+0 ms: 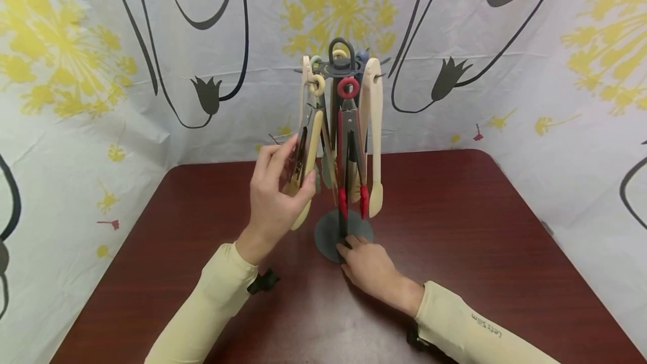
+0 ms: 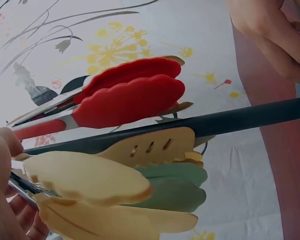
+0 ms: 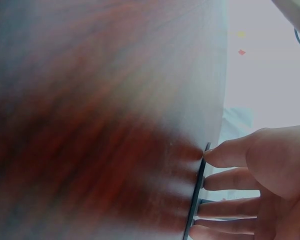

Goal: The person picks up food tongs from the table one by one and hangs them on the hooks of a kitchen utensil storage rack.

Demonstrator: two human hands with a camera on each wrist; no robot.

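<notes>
A dark utensil stand (image 1: 327,229) with a round base and a ring on top stands upright on the table, several tongs hanging from its hooks. My left hand (image 1: 275,198) grips the pale yellow tongs (image 2: 85,177) on the stand's left side, fingers on one arm and thumb on the other. Their ring still loops near a hook at the top. Low at the front, my right hand (image 1: 374,268) presses its extended fingertips (image 3: 227,152) on the rim of the base. Red-tipped tongs (image 1: 364,201) hang at the front, between the hands.
Wooden tongs (image 1: 376,128) hang at the stand's right. Green tongs (image 2: 175,187) and a slotted wooden-coloured head (image 2: 155,145) hang behind the yellow ones. The dark red table (image 1: 455,229) meets a patterned curtain (image 1: 273,72) at the back and sides.
</notes>
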